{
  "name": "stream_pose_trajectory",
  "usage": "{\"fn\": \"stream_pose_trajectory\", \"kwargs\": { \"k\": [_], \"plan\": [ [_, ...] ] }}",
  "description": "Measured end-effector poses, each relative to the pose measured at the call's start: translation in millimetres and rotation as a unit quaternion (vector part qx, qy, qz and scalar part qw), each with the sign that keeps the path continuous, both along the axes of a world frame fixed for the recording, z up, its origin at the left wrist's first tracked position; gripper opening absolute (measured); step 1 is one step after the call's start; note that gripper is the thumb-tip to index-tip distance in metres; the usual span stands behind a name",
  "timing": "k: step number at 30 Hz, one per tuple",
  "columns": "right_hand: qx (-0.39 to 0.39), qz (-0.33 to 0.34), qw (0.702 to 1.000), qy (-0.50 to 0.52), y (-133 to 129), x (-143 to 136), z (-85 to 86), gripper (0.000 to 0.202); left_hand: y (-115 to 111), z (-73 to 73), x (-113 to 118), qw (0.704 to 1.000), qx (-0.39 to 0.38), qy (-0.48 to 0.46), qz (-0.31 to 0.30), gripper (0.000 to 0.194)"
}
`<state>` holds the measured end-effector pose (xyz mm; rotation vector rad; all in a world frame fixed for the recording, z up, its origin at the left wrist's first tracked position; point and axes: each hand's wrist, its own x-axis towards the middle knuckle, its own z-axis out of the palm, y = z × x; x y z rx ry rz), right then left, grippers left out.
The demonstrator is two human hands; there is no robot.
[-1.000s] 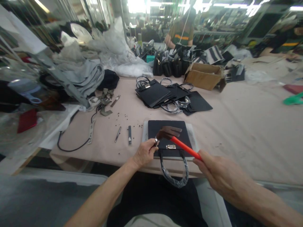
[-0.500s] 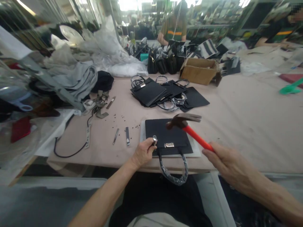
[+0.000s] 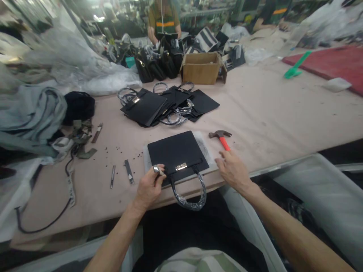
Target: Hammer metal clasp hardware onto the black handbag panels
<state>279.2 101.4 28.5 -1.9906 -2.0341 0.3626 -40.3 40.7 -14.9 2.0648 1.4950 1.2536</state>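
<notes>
Handbag [image 3: 178, 149] lies between left hand [image 3: 148, 189], pinching metal piece [image 3: 156, 169], and right hand [image 3: 234, 170], grip unclear.

Both the left hand [image 3: 149, 187] and the right hand [image 3: 234, 170] are bare, with slender fingers [image 3: 226, 155] and narrow wrists. The left forearm [image 3: 119, 230] and right forearm [image 3: 289, 230] are bare too, slim at the wrist and widening toward the lower edge of the view. Over the belly shows a rounded, softly creased top [image 3: 198, 260] in broad bands of muted green and pale beige. Below it, plain black clothing [image 3: 176, 230] covers the lap, its cut lost in the dark.
</notes>
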Motion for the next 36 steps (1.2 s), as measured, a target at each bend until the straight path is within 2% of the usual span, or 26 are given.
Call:
{"fn": "stream_pose_trajectory", "kwargs": {
  "k": [3,6,9,13,15,18,22,23,24,27,28,32,34,36],
  "plan": [
    [-0.011,0.023,0.999,0.024,-17.3,-33.3,-1.4,0.031,-3.9,-2.3,2.7,0.999,0.02,-0.003,-0.025,0.013],
    [-0.048,-0.015,0.998,0.045,-22.1,-54.1,-1.5,0.028,-7.7,-4.3,4.3,0.999,0.01,-0.019,0.036,0.011],
    [-0.09,-0.056,0.99,0.089,-16.4,-56.5,-0.5,0.028,-9.2,-1.7,1.8,0.992,-0.052,-0.057,0.103,0.017],
    [-0.122,-0.065,0.978,0.154,-9.2,-46.8,-1.3,0.018,-5.1,9.4,1.8,0.971,-0.127,-0.149,0.137,0.027],
    [-0.13,-0.071,0.97,0.191,-9.8,-44.1,-1.6,0.013,-0.1,17.6,10.1,0.964,-0.132,-0.198,0.122,0.028],
    [-0.131,-0.064,0.958,0.249,-15.4,-45.7,-0.4,0.01,11.2,31.4,34.5,0.958,-0.124,-0.249,0.067,0.025],
    [-0.117,-0.04,0.943,0.308,-26.9,-54.8,0.1,0.01,29.0,42.7,67.2,0.953,-0.153,-0.261,0.01,0.021],
    [-0.127,-0.048,0.925,0.356,-30.0,-57.8,-0.7,0.011,32.6,42.9,72.0,0.952,-0.165,-0.259,0.0,0.02],
    [-0.145,-0.065,0.891,0.425,-33.1,-61.1,-1.8,0.014,35.6,42.2,75.0,0.95,-0.175,-0.257,-0.009,0.019],
    [-0.194,-0.126,0.742,0.629,-42.9,-71.5,-5.5,0.028,40.5,37.0,76.5,0.945,-0.194,-0.262,-0.024,0.018],
    [-0.195,-0.137,0.705,0.668,-46.2,-75.0,-6.4,0.033,40.9,35.5,75.6,0.943,-0.201,-0.264,-0.022,0.019],
    [-0.194,-0.122,0.635,0.738,-56.5,-88.3,-8.3,0.045,38.7,35.8,72.1,0.937,-0.206,-0.283,-0.007,0.022],
    [-0.201,-0.132,0.627,0.741,-57.9,-93.5,-10.3,0.042,36.5,39.1,71.2,0.934,-0.201,-0.295,-0.015,0.022],
    [-0.199,-0.148,0.637,0.73,-57.0,-96.9,-13.4,0.04,34.5,43.2,70.2,0.932,-0.203,-0.297,-0.027,0.02]
  ]
}}
